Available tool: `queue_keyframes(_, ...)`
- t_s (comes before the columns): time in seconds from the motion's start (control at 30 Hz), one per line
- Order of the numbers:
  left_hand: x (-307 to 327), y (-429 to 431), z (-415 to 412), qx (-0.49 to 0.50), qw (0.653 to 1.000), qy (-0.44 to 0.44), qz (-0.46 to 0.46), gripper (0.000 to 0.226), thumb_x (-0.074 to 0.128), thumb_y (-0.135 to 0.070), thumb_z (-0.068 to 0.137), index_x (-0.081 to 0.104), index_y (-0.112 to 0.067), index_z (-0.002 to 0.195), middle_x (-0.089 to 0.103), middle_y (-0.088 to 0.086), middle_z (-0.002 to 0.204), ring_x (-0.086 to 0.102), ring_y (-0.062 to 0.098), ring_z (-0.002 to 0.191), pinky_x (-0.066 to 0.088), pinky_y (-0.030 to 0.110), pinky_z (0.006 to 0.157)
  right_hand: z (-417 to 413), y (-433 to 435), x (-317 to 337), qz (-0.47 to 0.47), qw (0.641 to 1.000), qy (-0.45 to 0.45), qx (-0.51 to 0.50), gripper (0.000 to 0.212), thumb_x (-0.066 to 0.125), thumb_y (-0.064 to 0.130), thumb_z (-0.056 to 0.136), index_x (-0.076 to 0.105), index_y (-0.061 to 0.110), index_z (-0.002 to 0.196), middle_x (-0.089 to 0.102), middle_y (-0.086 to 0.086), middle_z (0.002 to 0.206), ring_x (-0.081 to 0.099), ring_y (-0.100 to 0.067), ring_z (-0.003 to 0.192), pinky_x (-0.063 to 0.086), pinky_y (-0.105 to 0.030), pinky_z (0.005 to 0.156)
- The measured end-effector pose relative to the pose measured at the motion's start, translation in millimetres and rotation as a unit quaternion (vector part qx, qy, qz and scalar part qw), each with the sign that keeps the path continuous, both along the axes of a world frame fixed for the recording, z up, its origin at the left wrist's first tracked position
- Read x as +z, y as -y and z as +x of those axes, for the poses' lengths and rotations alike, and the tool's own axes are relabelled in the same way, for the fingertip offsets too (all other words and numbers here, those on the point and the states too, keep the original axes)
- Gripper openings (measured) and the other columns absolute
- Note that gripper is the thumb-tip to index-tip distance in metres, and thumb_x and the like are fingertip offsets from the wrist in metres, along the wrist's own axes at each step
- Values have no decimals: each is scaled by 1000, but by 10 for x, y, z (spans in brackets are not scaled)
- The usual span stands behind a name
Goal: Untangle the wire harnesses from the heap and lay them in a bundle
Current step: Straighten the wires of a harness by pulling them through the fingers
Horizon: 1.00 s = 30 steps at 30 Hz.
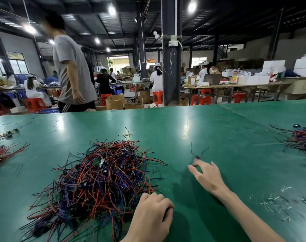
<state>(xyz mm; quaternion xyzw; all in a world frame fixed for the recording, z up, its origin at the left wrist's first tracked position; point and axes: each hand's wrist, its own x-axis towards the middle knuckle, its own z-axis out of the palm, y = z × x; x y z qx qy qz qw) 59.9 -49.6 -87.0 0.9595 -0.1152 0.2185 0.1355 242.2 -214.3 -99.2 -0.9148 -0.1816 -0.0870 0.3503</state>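
Heap [100, 175] of wire harnesses is left of centre on the green table [209, 130]: red, blue, purple and black leads all tangled, with a small green circuit board [98, 162] near the top.

My left hand [152, 212] is at the heap's 5 o'clock edge, knuckles up and fingers curled under. The knuckles are right against the outermost red leads. Can't tell if the fingers actually have a wire. Seen from that hand, the bulk of the heap is at 10 to 11 o'clock.

My right hand [208, 175] is out over bare table at the heap's 3 o'clock, clear of it. Fingers are spread apart and holding nothing; the tips are motion-blurred. A loose black harness [197, 152] lies alone on the table at that hand's 11 o'clock, just off the blurred fingertips. Contact can't be read.

Other stuff on the table:
- laid wire bundle [302, 137] at the far right edge, roughly 2 o'clock from my right hand and well apart
- red wire bunch [2, 154] at the left edge
- single stray wire [214, 116] toward the far side
- white scraps [274, 206] at my right hand's 4 o'clock

Beyond the table, a person in a grey T-shirt [73, 70] is at 11 o'clock.
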Motion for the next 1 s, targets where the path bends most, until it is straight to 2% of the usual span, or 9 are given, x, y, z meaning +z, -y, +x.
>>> queue_keyframes(0.03,8,8,-2,5,1000,15,9,4,66,-30,73,68,-33,71,59,-19,66,55,2,63,33,17,73,21,-2,-32,-48,998,-12,30,33,46,49,93,56,28,116,33,11,149,27,-8,140,-2,-33,116)
queue_keyframes(0.07,3,11,-2,9,999,29,17,4,68,-31,70,66,-34,69,58,-20,63,54,0,60,33,17,71,37,-6,-76,-89,994,-22,53,46,42,54,93,47,28,131,11,12,156,7,-3,144,-18,-34,111)
queue_keyframes(0.13,-27,-6,3,6,999,40,26,6,70,-30,69,66,-34,68,57,-20,63,54,0,60,33,17,70,44,-23,-146,-124,990,-10,60,51,37,57,93,44,29,135,7,8,158,6,-3,145,-25,-38,108)
queue_keyframes(0.33,70,-35,2,22,997,78,17,5,64,-25,76,67,-28,72,59,-16,66,53,6,63,37,20,69,8,-24,-133,-71,996,26,39,26,43,43,97,59,26,108,52,9,126,41,-9,126,-2,-38,116)
queue_keyframes(0.53,472,-562,127,189,956,204,-89,18,65,-7,83,70,-13,100,70,0,93,59,13,86,43,28,81,-27,-29,-129,-103,992,65,40,18,47,34,96,60,26,104,55,13,114,47,-8,113,8,-35,115)
queue_keyframes(0.63,580,-981,179,364,923,92,-80,41,56,-24,90,53,-13,130,58,9,121,50,23,111,38,35,93,-31,-38,-139,-116,990,78,36,17,49,32,95,59,26,107,55,13,114,48,-8,112,10,-33,115)
queue_keyframes(0.7,570,-1162,174,425,903,-5,-61,44,52,-33,93,48,-16,133,56,10,125,49,28,116,39,42,97,-34,-40,-140,-118,989,80,36,17,49,31,95,59,25,108,55,13,114,48,-9,112,12,-32,114)
queue_keyframes(0.83,471,-1289,160,398,916,13,-58,25,59,-26,90,64,-16,112,69,2,99,58,23,98,48,40,87,-47,-37,-114,-119,989,80,36,17,50,29,95,59,25,108,56,12,114,49,-9,111,14,-32,114)
queue_keyframes(1.0,478,-1350,186,396,913,1,-100,26,61,-31,90,59,-15,110,68,2,102,57,26,100,46,41,88,-111,-30,-78,-116,990,72,37,16,50,25,95,61,25,106,57,13,113,49,-9,111,16,-33,112)
